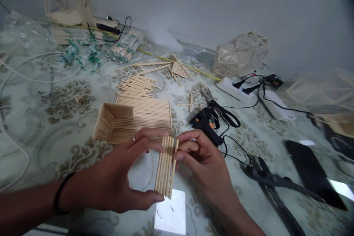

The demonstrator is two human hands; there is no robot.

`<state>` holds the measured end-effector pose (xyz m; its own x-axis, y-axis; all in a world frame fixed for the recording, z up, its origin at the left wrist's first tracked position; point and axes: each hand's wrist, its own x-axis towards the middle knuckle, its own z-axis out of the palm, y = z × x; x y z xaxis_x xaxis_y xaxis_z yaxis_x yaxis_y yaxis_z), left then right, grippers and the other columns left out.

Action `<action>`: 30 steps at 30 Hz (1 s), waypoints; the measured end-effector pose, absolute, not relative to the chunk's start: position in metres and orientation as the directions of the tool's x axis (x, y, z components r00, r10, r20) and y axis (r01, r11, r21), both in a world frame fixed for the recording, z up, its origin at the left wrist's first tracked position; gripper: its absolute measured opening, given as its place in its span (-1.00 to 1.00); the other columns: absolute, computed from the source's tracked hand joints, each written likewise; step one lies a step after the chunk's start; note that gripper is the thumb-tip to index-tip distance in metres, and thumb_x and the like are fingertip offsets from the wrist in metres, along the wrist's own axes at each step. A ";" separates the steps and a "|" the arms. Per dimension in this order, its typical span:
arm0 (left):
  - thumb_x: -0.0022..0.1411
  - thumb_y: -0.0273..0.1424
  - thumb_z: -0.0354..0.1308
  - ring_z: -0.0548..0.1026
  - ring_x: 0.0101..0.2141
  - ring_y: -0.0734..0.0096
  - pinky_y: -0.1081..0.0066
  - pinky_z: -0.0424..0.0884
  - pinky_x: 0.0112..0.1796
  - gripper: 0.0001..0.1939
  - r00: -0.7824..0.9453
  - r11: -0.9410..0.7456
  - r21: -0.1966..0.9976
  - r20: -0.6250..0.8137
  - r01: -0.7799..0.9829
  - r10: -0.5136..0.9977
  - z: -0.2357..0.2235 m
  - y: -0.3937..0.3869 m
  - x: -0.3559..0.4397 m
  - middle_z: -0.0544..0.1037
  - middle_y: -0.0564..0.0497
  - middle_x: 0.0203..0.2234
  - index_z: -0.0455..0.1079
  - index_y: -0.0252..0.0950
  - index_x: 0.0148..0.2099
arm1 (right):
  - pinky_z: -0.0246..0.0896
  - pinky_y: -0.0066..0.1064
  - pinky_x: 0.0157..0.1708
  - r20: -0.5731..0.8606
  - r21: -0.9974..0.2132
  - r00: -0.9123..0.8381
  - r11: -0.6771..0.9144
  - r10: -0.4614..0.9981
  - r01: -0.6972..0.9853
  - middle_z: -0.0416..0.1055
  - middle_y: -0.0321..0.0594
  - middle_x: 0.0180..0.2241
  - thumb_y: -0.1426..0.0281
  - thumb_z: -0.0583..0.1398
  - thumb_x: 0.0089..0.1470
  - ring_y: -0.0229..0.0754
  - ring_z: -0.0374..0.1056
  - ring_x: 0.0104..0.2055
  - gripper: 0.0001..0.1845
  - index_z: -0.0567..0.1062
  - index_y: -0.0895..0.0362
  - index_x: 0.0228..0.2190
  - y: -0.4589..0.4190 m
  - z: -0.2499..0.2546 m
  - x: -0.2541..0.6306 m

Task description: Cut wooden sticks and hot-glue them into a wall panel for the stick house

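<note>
At near ctr of the bench, the small stick panel was held up off the surface. L hand had its grip pinching the panel end to end, thumb at the near end, fingers at the far end. R hand had its grip pinching a single stick btwn thumb & fingertips, right along the panel's right edge; couldn't tell if the two touched.

Just beyond L hand: stick box, open-topped, w/ walls round its left end and a slatted floor running right. Loose sticks lay in a pile just past its far side.

Far left: clear plastic packs w/ wrapped sticks inside, green print on the wrap. Far right: white power strip w/ black plugs in its sockets. Glue gun & scissors overlapped right of the box; pliers & dark phone nearer, further right.
</note>
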<state>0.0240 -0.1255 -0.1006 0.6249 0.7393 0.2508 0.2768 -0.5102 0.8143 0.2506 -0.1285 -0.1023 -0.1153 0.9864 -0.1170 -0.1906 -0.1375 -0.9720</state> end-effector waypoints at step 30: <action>0.10 -0.41 0.48 0.40 0.33 -0.08 -0.06 0.44 0.32 -0.22 0.544 -0.514 0.812 0.309 0.276 0.780 -0.100 -0.129 0.023 0.35 -0.11 0.34 0.17 -0.03 0.26 | 0.33 0.19 0.33 0.195 -0.926 -0.301 0.276 0.933 0.256 0.43 -0.11 0.27 0.03 0.64 -0.22 0.25 0.40 0.29 0.22 0.30 -0.31 0.40 -0.141 -0.116 0.280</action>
